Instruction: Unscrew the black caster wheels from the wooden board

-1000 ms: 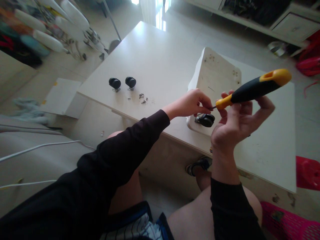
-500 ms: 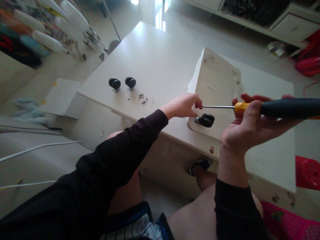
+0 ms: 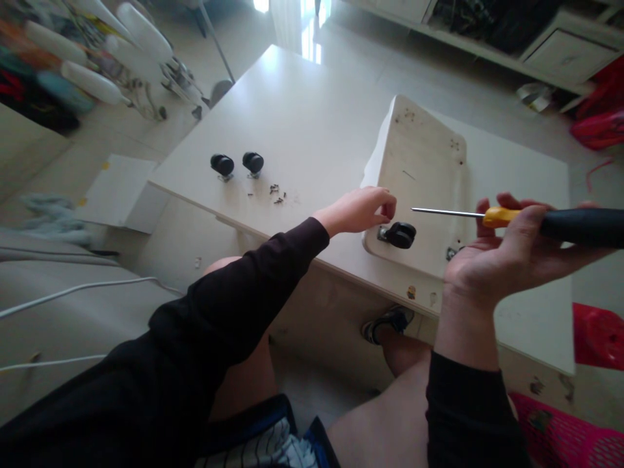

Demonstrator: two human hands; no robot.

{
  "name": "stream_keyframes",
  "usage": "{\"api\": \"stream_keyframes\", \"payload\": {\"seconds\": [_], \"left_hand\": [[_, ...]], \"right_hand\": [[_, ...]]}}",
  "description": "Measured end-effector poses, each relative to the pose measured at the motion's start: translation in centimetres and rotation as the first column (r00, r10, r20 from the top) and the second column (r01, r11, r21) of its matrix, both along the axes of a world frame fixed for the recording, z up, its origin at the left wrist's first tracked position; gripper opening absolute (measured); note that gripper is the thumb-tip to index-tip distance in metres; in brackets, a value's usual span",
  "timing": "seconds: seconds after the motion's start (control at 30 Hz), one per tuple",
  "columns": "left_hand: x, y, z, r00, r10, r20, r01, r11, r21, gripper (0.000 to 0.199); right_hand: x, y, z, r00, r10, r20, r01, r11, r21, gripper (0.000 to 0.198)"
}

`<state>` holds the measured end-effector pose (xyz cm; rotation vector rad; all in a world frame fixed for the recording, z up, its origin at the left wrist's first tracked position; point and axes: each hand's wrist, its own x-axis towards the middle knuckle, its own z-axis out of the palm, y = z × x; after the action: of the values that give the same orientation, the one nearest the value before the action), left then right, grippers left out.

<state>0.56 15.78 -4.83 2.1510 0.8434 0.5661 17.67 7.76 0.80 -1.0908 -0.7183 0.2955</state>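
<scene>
My right hand (image 3: 507, 250) is wrapped round a screwdriver (image 3: 517, 218) with a yellow and black handle; its shaft points left, the tip free in the air. Close by, my left hand (image 3: 363, 209) has its fingers curled together above a white plastic base (image 3: 424, 156); whatever they hold, if anything, is hidden. Just below those fingers a black caster (image 3: 400, 235) sits on the base's near left corner. Part of a metal plate (image 3: 451, 253) shows beside my right wrist. Two loose casters (image 3: 222, 164) stand to the left, with several small screws (image 3: 277, 191) near them.
The white base lies on a white table (image 3: 312, 117), whose near edge runs above my legs. A red stool (image 3: 597, 335) and a pink basket (image 3: 565, 432) are at the right. A white box (image 3: 119, 188) stands on the floor at the left.
My right hand has drawn the screwdriver back to the right, and its tip has come away from my left fingers. My left hand has stayed almost in place.
</scene>
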Motion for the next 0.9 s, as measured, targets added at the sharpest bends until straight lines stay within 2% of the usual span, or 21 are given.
{"api": "stream_keyframes", "payload": {"seconds": [0.17, 0.33, 0.43, 0.57, 0.63, 0.7, 0.8, 0.9], "left_hand": [[-1.8, 0.6, 0.3, 0.975, 0.192, 0.110, -0.179, 0.977, -0.112, 0.009], [-5.5, 0.8, 0.3, 0.893, 0.446, 0.057, -0.429, 0.883, -0.188, 0.010], [-7.9, 1.0, 0.1, 0.801, 0.598, -0.017, -0.589, 0.784, -0.195, 0.012], [-12.1, 1.7, -1.3, 0.620, 0.776, -0.116, -0.782, 0.597, -0.180, 0.015], [-14.4, 1.9, -2.3, 0.529, 0.830, -0.177, -0.846, 0.501, -0.181, 0.016], [-16.2, 1.7, -3.4, 0.464, 0.851, -0.246, -0.885, 0.434, -0.169, 0.018], [-17.6, 1.1, -4.1, 0.455, 0.822, -0.342, -0.890, 0.428, -0.156, 0.020], [-17.7, 0.5, -3.5, 0.461, 0.791, -0.403, -0.885, 0.440, -0.148, 0.027]], "right_hand": [[1.3, 0.1, -0.6, 1.000, -0.015, -0.018, 0.015, 1.000, 0.008, 0.050], [1.9, -0.3, -0.7, 0.997, -0.021, -0.079, 0.020, 1.000, -0.018, 0.050], [2.4, -0.6, -0.8, 0.993, 0.020, -0.116, -0.021, 1.000, -0.009, 0.048], [3.4, -1.0, -1.0, 0.989, 0.012, -0.147, -0.012, 1.000, 0.001, 0.046], [4.1, -1.3, -1.1, 0.990, 0.010, -0.144, -0.012, 1.000, -0.012, 0.045], [4.9, -1.8, -1.3, 0.989, 0.011, -0.144, -0.015, 0.999, -0.032, 0.044], [6.0, -2.3, -1.6, 0.983, 0.007, -0.181, -0.018, 0.998, -0.060, 0.046], [6.8, -2.6, -2.0, 0.977, 0.002, -0.215, -0.022, 0.996, -0.088, 0.047]]}}
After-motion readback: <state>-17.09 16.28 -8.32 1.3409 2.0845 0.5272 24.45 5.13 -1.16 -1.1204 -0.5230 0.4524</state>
